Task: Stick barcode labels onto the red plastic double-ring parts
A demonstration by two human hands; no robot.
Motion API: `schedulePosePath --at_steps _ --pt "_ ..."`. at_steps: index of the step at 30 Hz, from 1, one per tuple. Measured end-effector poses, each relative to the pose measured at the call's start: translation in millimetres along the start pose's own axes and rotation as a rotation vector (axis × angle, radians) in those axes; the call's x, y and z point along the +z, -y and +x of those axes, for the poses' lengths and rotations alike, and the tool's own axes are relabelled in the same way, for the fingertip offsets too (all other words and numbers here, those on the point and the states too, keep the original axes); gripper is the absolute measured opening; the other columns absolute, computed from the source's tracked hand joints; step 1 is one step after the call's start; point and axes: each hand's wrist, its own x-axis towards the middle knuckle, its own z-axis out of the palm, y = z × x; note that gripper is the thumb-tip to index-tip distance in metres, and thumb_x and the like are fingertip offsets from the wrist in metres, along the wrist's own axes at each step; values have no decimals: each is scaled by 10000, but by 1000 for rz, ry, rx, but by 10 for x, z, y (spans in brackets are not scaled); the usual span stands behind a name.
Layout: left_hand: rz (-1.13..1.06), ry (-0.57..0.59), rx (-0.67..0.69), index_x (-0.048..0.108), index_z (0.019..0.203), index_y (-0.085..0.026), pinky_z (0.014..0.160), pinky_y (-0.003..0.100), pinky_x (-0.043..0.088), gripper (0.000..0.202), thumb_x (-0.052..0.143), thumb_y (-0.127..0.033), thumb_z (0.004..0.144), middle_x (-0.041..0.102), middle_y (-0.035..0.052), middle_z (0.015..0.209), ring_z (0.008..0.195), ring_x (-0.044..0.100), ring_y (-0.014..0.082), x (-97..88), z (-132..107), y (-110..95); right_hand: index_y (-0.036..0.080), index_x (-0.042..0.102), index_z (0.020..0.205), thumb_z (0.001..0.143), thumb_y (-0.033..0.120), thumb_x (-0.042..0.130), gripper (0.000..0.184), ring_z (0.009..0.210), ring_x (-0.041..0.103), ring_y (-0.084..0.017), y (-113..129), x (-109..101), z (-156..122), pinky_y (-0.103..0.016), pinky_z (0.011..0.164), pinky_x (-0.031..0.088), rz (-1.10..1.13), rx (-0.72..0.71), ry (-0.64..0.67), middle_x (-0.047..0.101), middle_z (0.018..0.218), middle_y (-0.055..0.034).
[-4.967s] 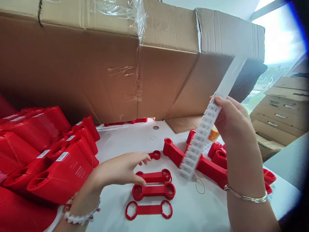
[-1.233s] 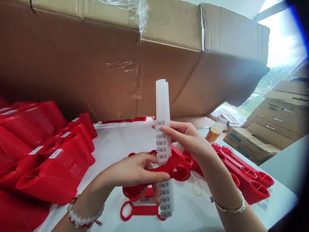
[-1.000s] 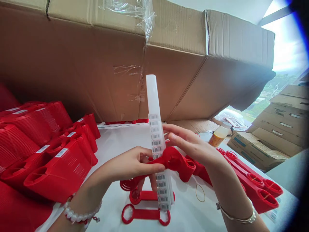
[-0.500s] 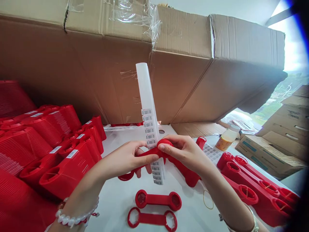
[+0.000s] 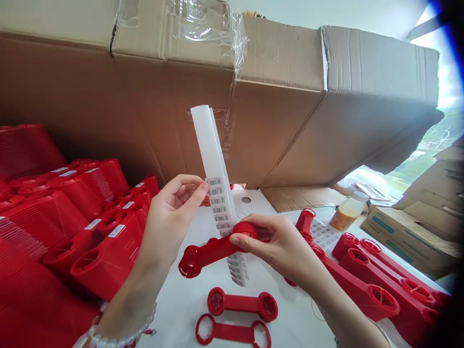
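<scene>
My right hand is closed around one end of a small stack of red plastic pieces, each a flat bar with a ring at both ends. A folded white sheet of barcode labels stands up behind the stack, its lower end showing below it. Whether my right fingers also grip the sheet is hidden. My left hand pinches at the sheet's left edge, by the topmost barcode label. On the table below lie two more red pieces, a thicker one and a thin one.
Red stacks with white labels crowd the left side. More banded red stacks lie at the right, near another label sheet and a jar. A large cardboard box spans the back; an open carton stands far right.
My left hand has let go of the red stack and moved up to the top barcode label. The stack, in my right hand, has come lower and the sheet tilts further left.
</scene>
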Motion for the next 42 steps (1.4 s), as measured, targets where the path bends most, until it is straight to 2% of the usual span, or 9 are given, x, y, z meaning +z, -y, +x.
schedulePosePath --at_steps 6,12,18,21,23,26,30,34,42 --pt "-61 -12 -54 739 844 -264 739 183 559 75 778 -325 867 742 -36 853 828 698 125 9 -5 -21 228 742 832 870 600 727 374 669 519 -161 -33 31 4 -298 586 394 -26 7 -29 662 730 2" --pt "-90 40 -107 752 816 -256 737 150 546 92 789 -334 850 734 -41 827 808 679 104 10 -49 -82 214 735 812 880 561 725 354 675 550 -168 -44 6 60 -301 594 412 8 29 -71 692 744 -10" --pt "-147 48 -93 749 816 -253 753 138 556 102 802 -336 839 718 -45 806 794 670 96 61 -121 -142 213 759 814 871 562 735 355 695 601 -186 -83 4 82 -303 595 440 -9 -2 -106 721 768 -28" --pt "-172 36 -135 740 813 -238 688 121 547 100 797 -318 831 697 -42 786 749 645 85 53 -143 -230 207 760 812 880 564 726 365 672 601 -178 -121 -11 120 -297 581 438 -23 -7 -131 716 755 -27" --pt "-195 46 -161 709 774 -224 589 126 517 134 792 -317 822 629 -49 663 631 587 78 31 -155 -281 195 755 787 873 582 727 397 652 595 -171 -133 -49 151 -292 564 435 -2 0 -147 707 734 -27" --pt "-160 119 -232 647 717 -220 466 161 457 257 742 -411 860 505 -65 473 442 464 77 3 -181 -305 194 793 844 859 604 737 414 732 652 -192 -125 -138 174 -299 623 495 75 -23 -210 742 797 -41" --pt "-31 206 -327 632 766 -234 389 172 388 312 705 -520 865 483 -63 354 339 413 86 37 -237 -258 210 820 923 848 587 763 389 842 711 -209 -78 -250 135 -307 735 578 222 -64 -318 773 866 -49" --pt "62 208 -371 658 897 -259 382 160 394 216 708 -469 882 527 -79 361 331 460 93 142 -298 -237 213 824 958 849 537 789 344 861 735 -203 -5 -294 56 -284 755 614 340 -103 -364 783 875 -51" --pt "120 226 -311 678 915 -263 438 157 458 119 631 -368 944 542 -80 352 347 493 100 247 -369 -279 197 817 925 834 532 805 347 785 726 -194 70 -310 -22 -278 714 612 361 -116 -395 783 842 -54"
